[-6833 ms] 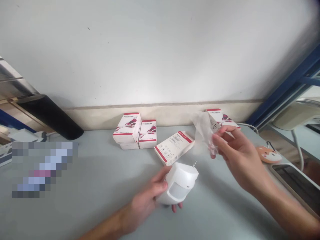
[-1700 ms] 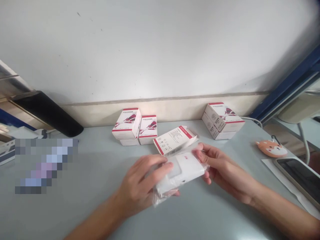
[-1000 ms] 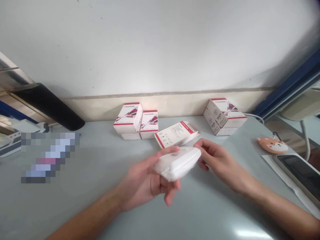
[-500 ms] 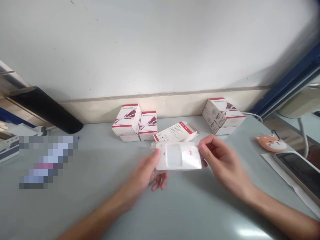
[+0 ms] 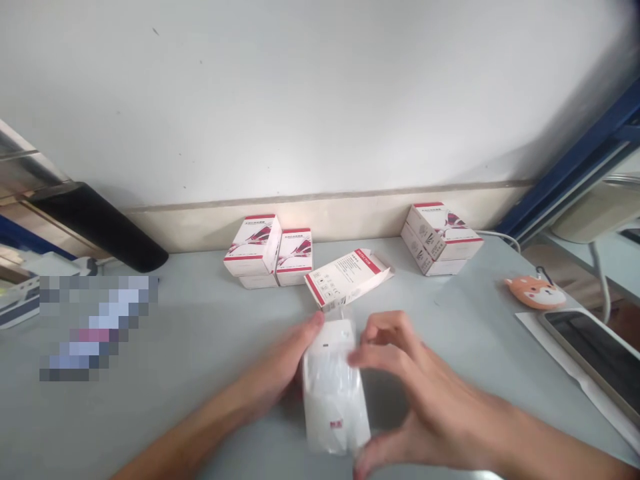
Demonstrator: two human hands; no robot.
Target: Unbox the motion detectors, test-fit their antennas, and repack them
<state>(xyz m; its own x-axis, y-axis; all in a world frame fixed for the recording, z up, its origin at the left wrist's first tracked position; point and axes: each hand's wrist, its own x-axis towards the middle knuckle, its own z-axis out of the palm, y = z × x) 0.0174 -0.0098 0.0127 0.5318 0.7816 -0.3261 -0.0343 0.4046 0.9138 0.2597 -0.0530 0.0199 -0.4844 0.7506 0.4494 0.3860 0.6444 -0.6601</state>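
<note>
A white motion detector [image 5: 334,393] in a clear plastic bag stands lengthwise over the table, a small red mark near its lower end. My left hand [image 5: 295,360] is closed on its left side, thumb along the upper edge and the other fingers mostly hidden beneath. Curved around the right side is my right hand [image 5: 415,393], thumb and fingers spread wide. Its index fingertip lies over the bag's upper right part and its thumb is by the lower right corner; whether they touch is unclear. Just beyond lies a white and red detector box [image 5: 345,277] with its end flap open.
Several similar boxes stand stacked by the wall, on the left [image 5: 255,243] and right [image 5: 440,233]. At the right are an orange animal-faced pouch [image 5: 537,292] and a phone [image 5: 595,360] on paper. A black object [image 5: 105,227] leans at the left, near a blurred item [image 5: 100,330].
The bagged detector has turned from crosswise to lengthwise and come nearer to me. My right hand has let go of its end and spread open along the right side.
</note>
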